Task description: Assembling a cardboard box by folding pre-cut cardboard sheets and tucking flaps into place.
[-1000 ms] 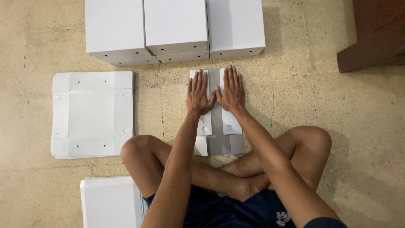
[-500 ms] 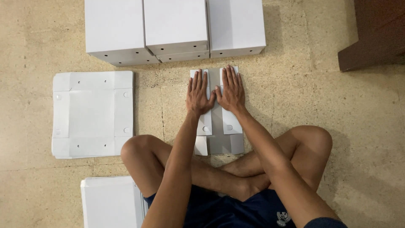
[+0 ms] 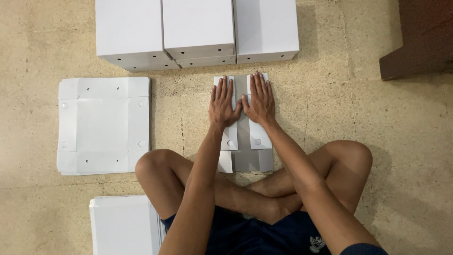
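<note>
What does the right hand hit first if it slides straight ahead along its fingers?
The right hand lies flat on the folded white sheet, fingers pointing up-frame. Straight ahead, just past the sheet's far edge, stand the white boxes; probably the middle one or its right neighbour comes first.

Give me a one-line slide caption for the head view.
Both hands, left hand and right hand, press a folded white cardboard blank flat on the floor.

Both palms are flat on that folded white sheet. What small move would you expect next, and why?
Probably sliding both hands down the folded sheet to crease it: the left hand and right hand press only its upper half, and the side flaps already lie folded inward.
</note>
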